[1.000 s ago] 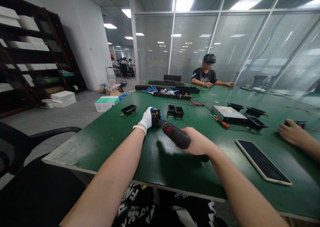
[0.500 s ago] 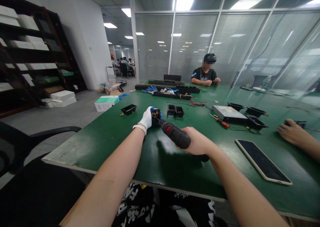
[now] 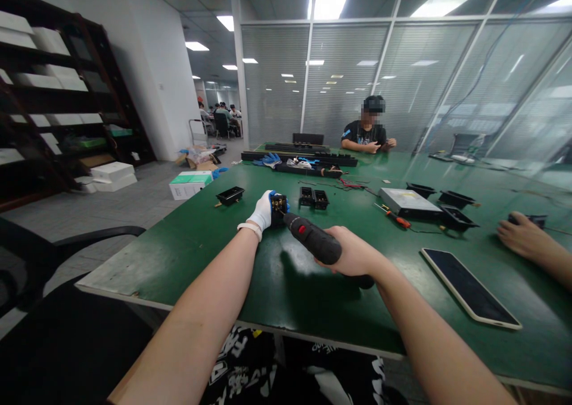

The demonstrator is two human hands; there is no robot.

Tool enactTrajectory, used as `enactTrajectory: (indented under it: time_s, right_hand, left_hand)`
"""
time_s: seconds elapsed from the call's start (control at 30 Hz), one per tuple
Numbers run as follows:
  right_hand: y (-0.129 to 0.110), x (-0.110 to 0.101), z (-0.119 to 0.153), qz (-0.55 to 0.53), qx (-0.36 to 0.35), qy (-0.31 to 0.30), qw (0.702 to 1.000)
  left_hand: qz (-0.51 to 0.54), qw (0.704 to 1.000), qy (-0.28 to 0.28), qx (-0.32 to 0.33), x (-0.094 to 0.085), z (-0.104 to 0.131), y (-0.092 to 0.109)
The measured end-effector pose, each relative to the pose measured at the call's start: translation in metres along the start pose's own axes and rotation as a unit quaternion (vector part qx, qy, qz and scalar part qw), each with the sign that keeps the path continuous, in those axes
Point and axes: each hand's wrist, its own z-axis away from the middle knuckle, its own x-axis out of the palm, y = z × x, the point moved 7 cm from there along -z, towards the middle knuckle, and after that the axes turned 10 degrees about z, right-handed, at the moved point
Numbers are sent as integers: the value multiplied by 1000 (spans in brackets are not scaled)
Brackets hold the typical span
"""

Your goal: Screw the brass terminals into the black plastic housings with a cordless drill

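The green tabletop has a glossy face, with pale scuffs along its near edge left of the drill. Beyond the drill, past the far edge, runs a glass partition with blinds, under lit ceiling panels. Far left of the drill are a dark shelf unit stacked with white boxes, a grey tiled floor and, nearer, a black chair.

The right grip is closed round the drill's handle. The left grip, in a white-and-blue glove, is closed on a black housing with brass-coloured parts, at the drill's tip; fingers hide some of it, and whether the bit touches is too small to tell.

Just beyond the drill sit two more black housings, side by side; left of it, a black tray. To its right lie an orange screwdriver, a silver box, a phone and a co-worker's hand. Another co-worker sits well beyond it.

White lettering marks the dark clothing below the drill, too broken by folds to read; print on the green-and-white carton, left of it on the floor, is too small.
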Motion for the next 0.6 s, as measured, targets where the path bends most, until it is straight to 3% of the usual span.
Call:
enactTrajectory:
  time_s: [0.6]
  right_hand:
    - [2, 1, -1, -3, 23, -12, 1000]
  left_hand:
    - [2, 1000, 9, -11, 0, 3, -1]
